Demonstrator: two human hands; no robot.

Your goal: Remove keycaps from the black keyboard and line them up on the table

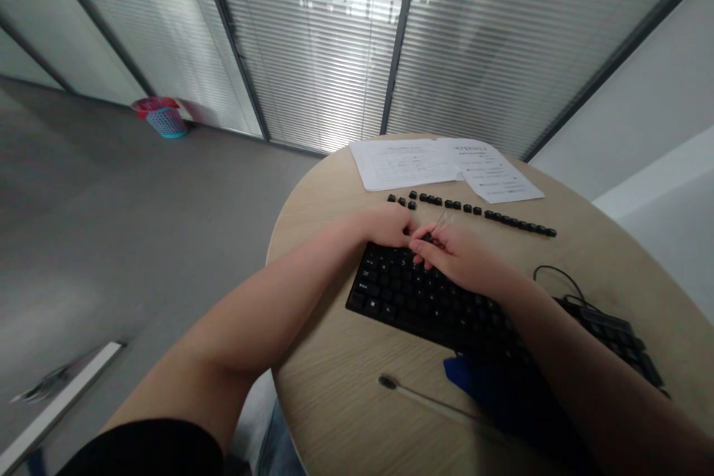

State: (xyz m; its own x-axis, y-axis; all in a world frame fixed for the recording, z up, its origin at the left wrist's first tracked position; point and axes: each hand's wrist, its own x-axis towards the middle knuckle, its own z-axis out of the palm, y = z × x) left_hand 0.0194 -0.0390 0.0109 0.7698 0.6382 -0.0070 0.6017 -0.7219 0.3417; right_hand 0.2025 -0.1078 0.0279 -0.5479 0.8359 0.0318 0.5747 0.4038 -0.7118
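Observation:
A black keyboard lies at a slant on the round wooden table, its upper edge partly covered by my hands. My right hand is closed over the keyboard's upper rows, around a wire keycap puller whose thin wires stick up past the fingers. A small black piece shows at those fingertips; I cannot tell if it is a keycap or the puller's handle. My left hand rests at the keyboard's upper left corner, its fingers curled near the right fingertips, what they hold being hidden. Loose black keycaps form a row just beyond both hands.
Printed sheets lie at the table's far side. A toothbrush-like brush and a dark blue cloth are near the front. A black cable loops at right. A basket stands on the floor by the blinds.

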